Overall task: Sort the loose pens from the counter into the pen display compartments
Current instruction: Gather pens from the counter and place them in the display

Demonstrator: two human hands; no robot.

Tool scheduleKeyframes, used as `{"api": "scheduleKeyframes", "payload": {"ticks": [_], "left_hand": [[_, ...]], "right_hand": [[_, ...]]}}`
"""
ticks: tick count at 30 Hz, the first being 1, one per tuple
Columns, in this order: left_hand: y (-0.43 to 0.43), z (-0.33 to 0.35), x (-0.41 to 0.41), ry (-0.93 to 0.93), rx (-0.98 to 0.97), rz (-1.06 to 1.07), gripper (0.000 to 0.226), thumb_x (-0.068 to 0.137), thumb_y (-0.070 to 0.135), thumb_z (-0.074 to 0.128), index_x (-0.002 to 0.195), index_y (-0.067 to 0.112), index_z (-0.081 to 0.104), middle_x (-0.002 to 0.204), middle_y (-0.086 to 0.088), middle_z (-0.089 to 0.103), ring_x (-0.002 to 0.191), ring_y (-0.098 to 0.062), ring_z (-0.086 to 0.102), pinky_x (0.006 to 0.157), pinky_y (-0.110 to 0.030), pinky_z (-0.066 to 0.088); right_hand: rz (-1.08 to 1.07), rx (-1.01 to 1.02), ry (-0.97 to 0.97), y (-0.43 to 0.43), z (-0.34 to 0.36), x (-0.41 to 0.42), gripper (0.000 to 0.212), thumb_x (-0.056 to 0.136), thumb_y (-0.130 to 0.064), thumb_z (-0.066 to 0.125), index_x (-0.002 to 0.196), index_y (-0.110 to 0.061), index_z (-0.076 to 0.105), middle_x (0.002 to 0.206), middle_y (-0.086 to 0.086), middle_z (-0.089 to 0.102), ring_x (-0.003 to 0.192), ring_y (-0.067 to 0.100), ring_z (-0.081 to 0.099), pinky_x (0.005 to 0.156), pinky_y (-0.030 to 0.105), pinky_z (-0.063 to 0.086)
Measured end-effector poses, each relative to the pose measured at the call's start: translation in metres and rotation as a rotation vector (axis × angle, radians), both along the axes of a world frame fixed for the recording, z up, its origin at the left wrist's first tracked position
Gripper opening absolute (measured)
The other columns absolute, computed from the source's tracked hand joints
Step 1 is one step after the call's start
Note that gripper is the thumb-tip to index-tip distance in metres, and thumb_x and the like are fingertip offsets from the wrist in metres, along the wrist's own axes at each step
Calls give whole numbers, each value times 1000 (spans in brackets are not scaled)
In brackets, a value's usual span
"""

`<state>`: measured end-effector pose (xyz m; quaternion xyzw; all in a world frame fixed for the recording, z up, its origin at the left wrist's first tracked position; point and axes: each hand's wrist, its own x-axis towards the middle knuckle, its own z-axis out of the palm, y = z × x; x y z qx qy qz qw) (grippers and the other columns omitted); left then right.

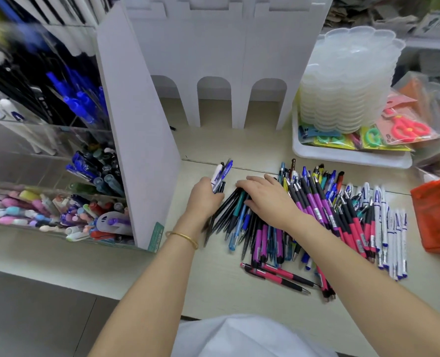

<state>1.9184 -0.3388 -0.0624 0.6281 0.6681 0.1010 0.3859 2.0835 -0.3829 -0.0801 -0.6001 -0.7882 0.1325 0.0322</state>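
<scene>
A wide pile of loose pens (pixel 324 217) covers the counter (pixel 213 284): pink-and-black, purple, blue, and white ones at the right. My left hand (pixel 204 195) grips a small bunch of pens (pixel 221 173), their white and blue ends sticking up past my fingers. My right hand (pixel 268 199) lies palm down on the left side of the pile, its fingers curled over dark and teal pens (pixel 233 207). The clear pen display (pixel 59 150) stands at the left, its tiered compartments filled with blue, black and pastel pens.
A white board stand (pixel 213 60) with arched cut-outs rises behind the pile. At the back right a white tray (pixel 347 157) holds stacked clear lids and packaged scissors. A red mesh pouch (pixel 437 215) sits at the right edge.
</scene>
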Motion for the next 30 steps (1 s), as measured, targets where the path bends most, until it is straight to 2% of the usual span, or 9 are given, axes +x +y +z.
{"api": "scheduleKeyframes", "payload": {"ticks": [3, 6, 11, 14, 22, 30], "left_hand": [[2, -14, 13, 79, 42, -54, 27, 89, 15, 64, 107, -2, 54, 108, -22, 62, 101, -39, 58, 75, -36, 41], [-5, -17, 23, 117, 102, -87, 33, 92, 26, 62, 109, -2, 55, 110, -22, 59, 105, -41, 55, 82, -40, 42], [-20, -17, 31, 236, 86, -189, 67, 85, 53, 63, 125, 3, 45, 126, -16, 46, 117, -33, 44, 94, -38, 39], [-24, -13, 36, 310, 89, -239, 82, 78, 59, 69, 132, 6, 38, 132, -13, 39, 122, -29, 38, 98, -36, 38], [-18, -10, 33, 264, 19, -263, 77, 80, 47, 73, 135, 8, 36, 135, -12, 35, 125, -29, 34, 102, -37, 37], [-16, -10, 26, 195, 4, -271, 73, 82, 43, 72, 137, 10, 36, 134, -12, 35, 125, -29, 33, 102, -34, 33]], "right_hand": [[-72, 25, 124, -4, 6, -1, 48, 93, -16, 58, 138, -20, 42, 139, 0, 51, 133, 18, 40, 114, 37, 23], [-253, 31, 330, -11, 16, 1, 47, 92, -1, 53, 137, -15, 45, 138, 2, 51, 129, 19, 45, 106, 30, 33], [-491, 62, 504, -24, 20, 8, 45, 93, 6, 42, 134, -11, 47, 136, 4, 51, 126, 17, 47, 104, 28, 37], [-578, 90, 596, -27, 21, 10, 40, 94, 4, 41, 131, -12, 49, 132, 3, 54, 122, 15, 50, 104, 30, 41], [-582, 88, 608, -29, 19, 7, 38, 95, 1, 42, 131, -12, 49, 131, 1, 53, 120, 12, 49, 98, 19, 37], [-558, 91, 563, -29, 17, 3, 39, 95, 1, 42, 131, -11, 49, 130, 3, 53, 119, 15, 50, 96, 24, 40]]}}
